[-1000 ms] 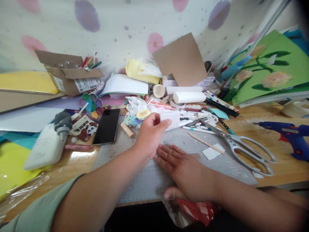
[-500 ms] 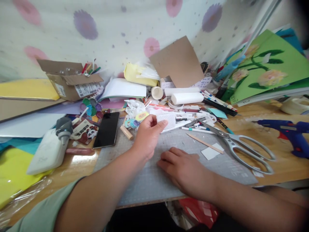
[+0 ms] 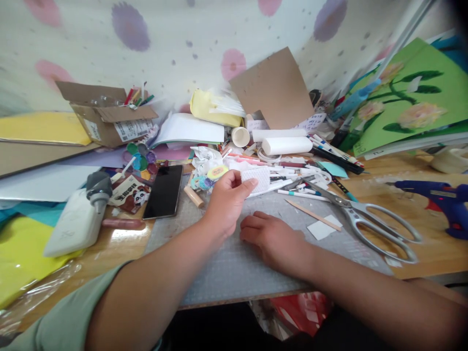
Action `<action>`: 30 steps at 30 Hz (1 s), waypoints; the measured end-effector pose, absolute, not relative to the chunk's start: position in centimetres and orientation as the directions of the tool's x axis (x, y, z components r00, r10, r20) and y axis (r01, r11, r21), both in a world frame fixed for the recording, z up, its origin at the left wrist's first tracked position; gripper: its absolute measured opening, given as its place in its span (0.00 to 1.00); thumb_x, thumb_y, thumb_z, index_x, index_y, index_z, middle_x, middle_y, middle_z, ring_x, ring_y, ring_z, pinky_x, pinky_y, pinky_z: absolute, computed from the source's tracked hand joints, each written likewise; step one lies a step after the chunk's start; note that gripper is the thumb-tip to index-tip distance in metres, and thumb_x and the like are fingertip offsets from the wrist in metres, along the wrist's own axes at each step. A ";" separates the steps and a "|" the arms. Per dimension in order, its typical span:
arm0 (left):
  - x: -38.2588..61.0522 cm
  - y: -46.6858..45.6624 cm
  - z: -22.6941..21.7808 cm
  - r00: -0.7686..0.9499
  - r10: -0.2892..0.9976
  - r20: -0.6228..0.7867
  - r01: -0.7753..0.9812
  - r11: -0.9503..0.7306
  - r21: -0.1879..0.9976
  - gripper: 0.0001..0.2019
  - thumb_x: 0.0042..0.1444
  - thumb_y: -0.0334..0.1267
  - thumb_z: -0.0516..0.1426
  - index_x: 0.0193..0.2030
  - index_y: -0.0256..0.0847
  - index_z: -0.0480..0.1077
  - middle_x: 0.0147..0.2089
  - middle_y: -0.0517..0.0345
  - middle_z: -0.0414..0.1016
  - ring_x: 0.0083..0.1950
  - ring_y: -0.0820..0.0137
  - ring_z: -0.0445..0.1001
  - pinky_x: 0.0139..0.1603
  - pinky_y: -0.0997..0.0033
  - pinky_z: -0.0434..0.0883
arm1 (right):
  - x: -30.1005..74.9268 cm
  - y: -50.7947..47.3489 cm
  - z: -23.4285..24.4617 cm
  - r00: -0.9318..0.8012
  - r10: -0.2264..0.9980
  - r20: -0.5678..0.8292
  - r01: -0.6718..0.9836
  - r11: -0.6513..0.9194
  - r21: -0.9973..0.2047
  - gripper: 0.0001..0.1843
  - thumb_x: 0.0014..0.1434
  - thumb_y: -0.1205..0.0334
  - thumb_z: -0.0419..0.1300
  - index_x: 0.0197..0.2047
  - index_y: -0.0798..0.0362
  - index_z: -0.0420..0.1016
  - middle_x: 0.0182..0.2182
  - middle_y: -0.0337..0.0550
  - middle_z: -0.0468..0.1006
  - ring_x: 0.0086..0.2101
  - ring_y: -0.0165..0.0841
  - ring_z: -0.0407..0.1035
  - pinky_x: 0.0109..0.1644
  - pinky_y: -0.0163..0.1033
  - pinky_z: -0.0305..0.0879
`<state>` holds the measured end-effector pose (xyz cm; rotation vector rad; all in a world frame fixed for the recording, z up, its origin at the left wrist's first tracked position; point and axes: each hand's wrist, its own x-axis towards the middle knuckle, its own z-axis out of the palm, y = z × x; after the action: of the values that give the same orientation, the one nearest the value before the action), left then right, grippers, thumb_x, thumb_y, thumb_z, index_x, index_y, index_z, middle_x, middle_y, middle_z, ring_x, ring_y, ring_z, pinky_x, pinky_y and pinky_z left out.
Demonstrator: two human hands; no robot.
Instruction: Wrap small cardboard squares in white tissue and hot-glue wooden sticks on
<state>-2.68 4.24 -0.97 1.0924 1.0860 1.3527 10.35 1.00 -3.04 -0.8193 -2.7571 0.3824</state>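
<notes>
My left hand pinches a small white piece of textured sheet between thumb and fingers, raised above the grey cutting mat. Its surface has a fine bumpy pattern. Lower and to the right, my right hand rests palm down on the mat, its fingers curled in and nothing seen in them. Beyond it lie a thin wooden stick and a small white paper square. Large silver scissors lie at the mat's right side.
A blue glue gun sits at the far right. Pens, white rolls and scraps crowd the back. On the left are a black phone, a white glue bottle and a cardboard box. A short wooden cylinder lies on the mat.
The fingers of my right hand have curled in more on the mat. My left hand keeps hold of the white piece. The whole view has shifted slightly.
</notes>
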 end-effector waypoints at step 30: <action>-2.5 4.1 -1.0 -0.033 0.999 0.030 -0.172 -0.035 0.984 0.07 0.48 0.39 0.61 0.32 0.41 0.68 0.34 0.61 0.72 0.36 0.70 0.70 0.38 0.69 0.66 | 10.6 1.2 -2.8 -0.844 0.513 0.155 0.435 0.824 -0.362 0.11 0.60 0.75 0.54 0.34 0.53 0.75 0.35 0.42 0.73 0.37 0.34 0.64 0.41 0.37 0.62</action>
<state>-2.53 4.11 -1.01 1.0888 1.0859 1.3321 10.61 1.19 -2.76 -0.7300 -2.7619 0.4625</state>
